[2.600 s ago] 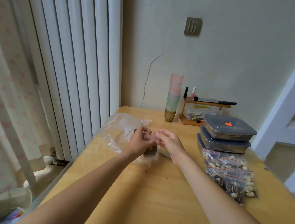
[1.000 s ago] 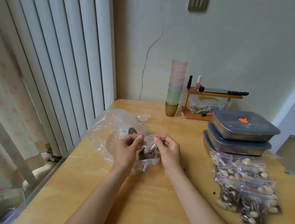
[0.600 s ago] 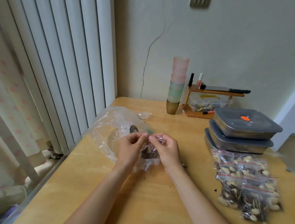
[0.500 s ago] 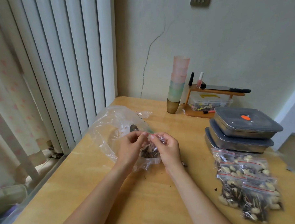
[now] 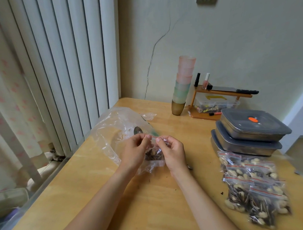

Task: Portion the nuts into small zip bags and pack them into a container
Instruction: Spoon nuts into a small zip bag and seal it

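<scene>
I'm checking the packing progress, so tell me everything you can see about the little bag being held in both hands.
The little bag is clear, thin, crinkled plastic, with dark seeds and a few pale nuts gathered in its lower part. It hangs upright just above the table, in front of a larger clear bag. The left hand and right hand each pinch its top edge. Whether it is sealed cannot be told.

Two hands (image 5: 136, 150); three stacked lidded containers (image 5: 252, 126); one spoon (image 5: 138, 130); one large plastic bag (image 5: 113, 130).
</scene>
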Demonstrator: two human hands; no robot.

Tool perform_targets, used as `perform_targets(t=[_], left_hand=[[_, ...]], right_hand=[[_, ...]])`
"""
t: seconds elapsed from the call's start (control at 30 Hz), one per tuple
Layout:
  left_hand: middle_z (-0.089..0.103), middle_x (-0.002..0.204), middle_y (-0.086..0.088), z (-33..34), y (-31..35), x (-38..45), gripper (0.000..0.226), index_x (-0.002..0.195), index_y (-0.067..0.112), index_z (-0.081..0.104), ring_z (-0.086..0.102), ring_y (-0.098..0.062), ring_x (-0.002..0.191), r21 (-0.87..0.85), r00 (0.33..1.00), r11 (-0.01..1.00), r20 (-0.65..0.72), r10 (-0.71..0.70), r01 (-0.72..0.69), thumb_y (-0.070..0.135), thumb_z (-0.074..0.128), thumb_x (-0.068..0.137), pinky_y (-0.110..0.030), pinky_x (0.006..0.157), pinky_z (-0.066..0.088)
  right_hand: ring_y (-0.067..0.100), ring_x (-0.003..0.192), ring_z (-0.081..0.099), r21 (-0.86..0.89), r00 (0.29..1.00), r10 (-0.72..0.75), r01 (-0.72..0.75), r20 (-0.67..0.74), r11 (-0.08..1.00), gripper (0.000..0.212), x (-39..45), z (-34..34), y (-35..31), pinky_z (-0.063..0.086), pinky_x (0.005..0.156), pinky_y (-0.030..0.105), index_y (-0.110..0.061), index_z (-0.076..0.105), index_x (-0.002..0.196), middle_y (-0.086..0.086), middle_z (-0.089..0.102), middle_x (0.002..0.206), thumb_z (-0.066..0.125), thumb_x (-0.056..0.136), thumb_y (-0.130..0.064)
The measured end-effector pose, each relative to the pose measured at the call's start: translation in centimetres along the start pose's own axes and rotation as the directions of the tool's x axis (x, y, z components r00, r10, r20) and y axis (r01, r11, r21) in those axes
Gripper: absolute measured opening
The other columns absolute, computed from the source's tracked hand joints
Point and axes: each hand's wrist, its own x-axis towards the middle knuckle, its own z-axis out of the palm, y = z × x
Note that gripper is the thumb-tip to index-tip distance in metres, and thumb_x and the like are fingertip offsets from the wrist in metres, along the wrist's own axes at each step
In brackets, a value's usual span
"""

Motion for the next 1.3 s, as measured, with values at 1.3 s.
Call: perform_targets(t=[1.3], left_hand=[[0.074,0.088,-0.008,-0.48,-0.03,-0.32,0.024,0.096,0.01,0.071,0.071,-0.027,0.088,0.06,0.998,0.998,0.059,0.024,-0.027,0.032,0.064,0.099,-0.041,0.087,0.057]], right_hand=[[0.012,0.074,0.068,-0.01,0.996,-0.076,0.076,0.039,0.997,0.009,0.11,-0.35,0.53,0.055,0.071,0.027,0.0,0.067,0.093,0.005,0.074,0.082,0.069,0.097,-0.007]])
